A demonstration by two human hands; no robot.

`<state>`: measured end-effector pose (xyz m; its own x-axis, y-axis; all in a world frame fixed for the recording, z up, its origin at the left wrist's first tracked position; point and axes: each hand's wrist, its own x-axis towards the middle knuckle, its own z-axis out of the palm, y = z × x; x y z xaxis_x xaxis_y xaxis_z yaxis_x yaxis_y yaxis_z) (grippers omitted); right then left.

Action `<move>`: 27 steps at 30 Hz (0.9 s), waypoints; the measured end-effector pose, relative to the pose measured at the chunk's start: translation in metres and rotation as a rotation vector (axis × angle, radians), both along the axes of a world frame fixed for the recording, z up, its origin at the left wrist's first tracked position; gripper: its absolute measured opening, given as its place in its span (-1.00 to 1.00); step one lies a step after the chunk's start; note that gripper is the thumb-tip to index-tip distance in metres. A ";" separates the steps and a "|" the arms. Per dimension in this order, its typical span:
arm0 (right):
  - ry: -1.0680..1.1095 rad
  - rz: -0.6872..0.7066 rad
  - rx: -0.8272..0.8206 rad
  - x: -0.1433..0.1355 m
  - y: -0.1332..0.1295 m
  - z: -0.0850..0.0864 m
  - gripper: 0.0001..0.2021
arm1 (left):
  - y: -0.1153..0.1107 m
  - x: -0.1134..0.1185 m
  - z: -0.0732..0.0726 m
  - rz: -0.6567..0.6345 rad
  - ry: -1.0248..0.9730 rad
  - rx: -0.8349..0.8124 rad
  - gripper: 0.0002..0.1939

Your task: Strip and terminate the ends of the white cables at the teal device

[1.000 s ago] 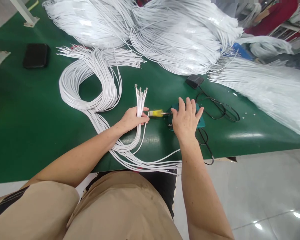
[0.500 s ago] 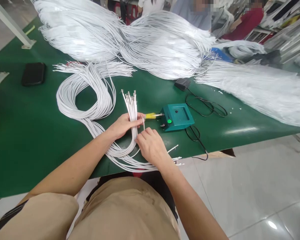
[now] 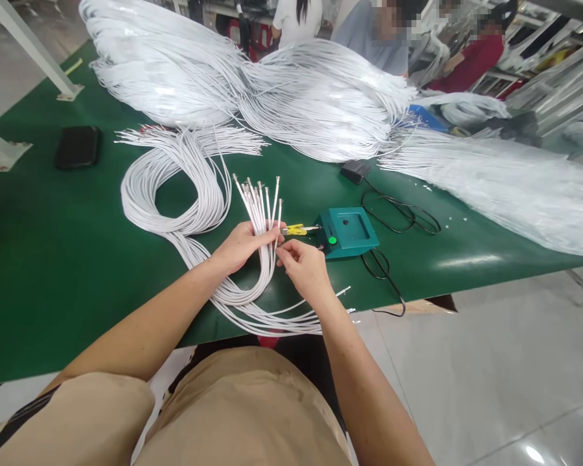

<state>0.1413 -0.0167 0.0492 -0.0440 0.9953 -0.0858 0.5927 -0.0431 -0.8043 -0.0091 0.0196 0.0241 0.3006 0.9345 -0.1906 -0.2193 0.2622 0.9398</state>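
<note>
My left hand (image 3: 245, 246) is closed round a bunch of white cables (image 3: 257, 207), whose metal-tipped ends fan upward above the thumb. At the bunch's right side, my right hand (image 3: 304, 265) pinches a single white cable (image 3: 278, 223) below its tip. Just right of the fingers, a yellow-handled clip or probe (image 3: 295, 230) joins a small teal box (image 3: 350, 231) with a green round button. The cables curve down from my hands and link to a larger coil of white cables (image 3: 140, 200) on the left.
Large heaps of white cables (image 3: 315, 97) lie across the back of the green table (image 3: 78, 259). A black adapter (image 3: 355, 171) with its cord rests behind the teal box. A black flat object (image 3: 78, 147) lies at left. Other people sit beyond the table.
The cable ends in my left hand are spread wider, with a cable now upright at the bunch's right edge. My right hand has shifted slightly right and up, its fingers turned toward that cable.
</note>
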 end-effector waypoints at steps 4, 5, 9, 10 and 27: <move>0.139 -0.035 -0.031 -0.002 -0.003 -0.007 -0.81 | 0.001 -0.001 0.003 0.022 -0.024 -0.043 -0.60; 0.153 -0.025 -0.044 -0.002 -0.005 -0.007 -0.81 | 0.001 -0.001 0.004 0.032 -0.035 -0.050 -0.59; 0.222 0.064 -0.133 0.002 -0.012 -0.009 -0.81 | 0.004 -0.002 0.004 0.047 -0.098 -0.052 -0.55; 0.234 0.081 -0.156 0.003 -0.012 -0.009 -0.80 | 0.004 -0.002 0.004 0.043 -0.103 -0.043 -0.54; 0.639 -0.148 -0.064 0.005 0.020 0.016 -0.82 | -0.005 0.004 0.011 -0.017 0.148 0.179 -0.72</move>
